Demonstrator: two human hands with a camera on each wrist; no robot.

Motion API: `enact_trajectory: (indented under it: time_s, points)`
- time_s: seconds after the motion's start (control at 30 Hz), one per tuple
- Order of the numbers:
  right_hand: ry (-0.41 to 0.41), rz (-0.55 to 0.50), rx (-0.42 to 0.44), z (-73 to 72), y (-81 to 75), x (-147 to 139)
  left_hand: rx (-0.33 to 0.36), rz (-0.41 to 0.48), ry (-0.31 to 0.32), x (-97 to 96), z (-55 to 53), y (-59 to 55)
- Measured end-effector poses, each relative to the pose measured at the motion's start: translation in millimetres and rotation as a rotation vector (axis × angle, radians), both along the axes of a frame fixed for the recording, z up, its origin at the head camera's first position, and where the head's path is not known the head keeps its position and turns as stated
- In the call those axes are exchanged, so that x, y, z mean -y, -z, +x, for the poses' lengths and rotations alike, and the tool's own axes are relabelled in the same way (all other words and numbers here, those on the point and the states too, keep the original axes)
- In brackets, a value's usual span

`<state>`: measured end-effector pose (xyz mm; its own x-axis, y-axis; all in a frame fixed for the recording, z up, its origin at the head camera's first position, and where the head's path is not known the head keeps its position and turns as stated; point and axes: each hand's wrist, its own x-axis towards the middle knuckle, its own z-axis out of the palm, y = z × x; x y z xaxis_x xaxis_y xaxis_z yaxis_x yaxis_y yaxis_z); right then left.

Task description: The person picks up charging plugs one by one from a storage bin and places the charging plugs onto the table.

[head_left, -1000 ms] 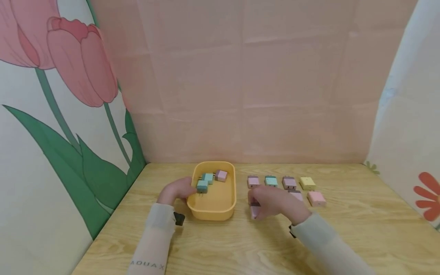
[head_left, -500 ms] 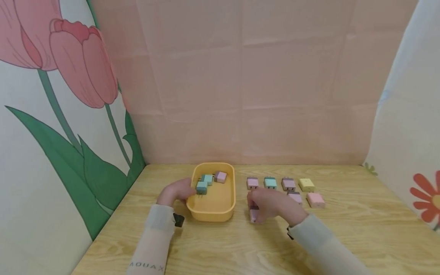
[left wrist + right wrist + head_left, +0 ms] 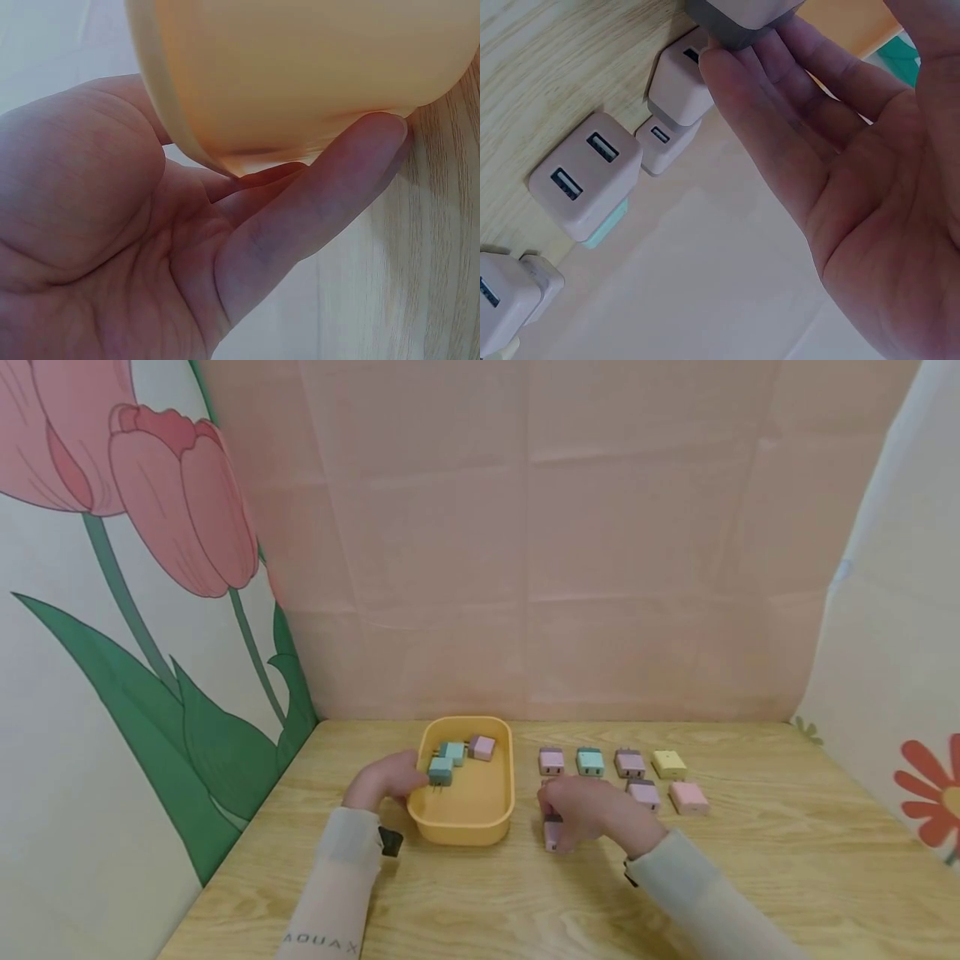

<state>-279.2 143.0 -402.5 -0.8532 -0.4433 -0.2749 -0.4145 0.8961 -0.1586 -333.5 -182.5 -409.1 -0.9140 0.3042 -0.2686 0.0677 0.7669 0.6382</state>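
Note:
My left hand (image 3: 386, 781) grips the left wall of a yellow plastic bin (image 3: 461, 831). In the left wrist view, fingers (image 3: 322, 195) lie along the bin's wall (image 3: 315, 67). Inside it are two teal USB chargers, one of them near the left hand (image 3: 441, 769), and one purple charger (image 3: 482, 747). On the right, my right hand (image 3: 600, 810) pinches a lilac charger (image 3: 553, 837) low over the table. In the right wrist view, its fingertips touch the charger's dark end (image 3: 735, 30); the thumb tip is out of frame.
Behind the right hand, chargers stand in rows: lilac (image 3: 551, 762), teal (image 3: 590, 762), purple (image 3: 630, 764), yellow (image 3: 669, 764), lilac (image 3: 642, 795) and pink (image 3: 688, 797). Another charger (image 3: 682, 82) is mostly hidden by the hand in the head view. A pink backdrop (image 3: 525, 568) closes off the table's rear.
My right hand and the lilac charger have shifted slightly toward me. The left hand and the bin keep their place; the head view has tilted a little.

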Motion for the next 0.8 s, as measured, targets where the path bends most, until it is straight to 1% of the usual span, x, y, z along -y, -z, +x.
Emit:
enact_trajectory:
  time_s: [0.27, 0.53, 0.67, 0.8]
  points:
    - [0.004, 0.016, -0.003, 0.3, 0.1, 1.7, -0.006, -0.013, 0.002, -0.1, -0.4, -0.8]
    - [0.029, 0.015, -0.003, 3.3, -1.7, 2.9, -0.007, -0.012, 0.003, 0.3, -0.5, 0.6]
    - [0.028, -0.002, 0.004, 3.0, -2.5, 1.7, -0.005, -0.011, -0.001, -0.2, -0.4, 0.1]
    - [0.007, -0.04, 0.005, 2.1, -3.7, -1.7, -0.005, -0.017, -0.004, -0.4, -0.5, 0.6]
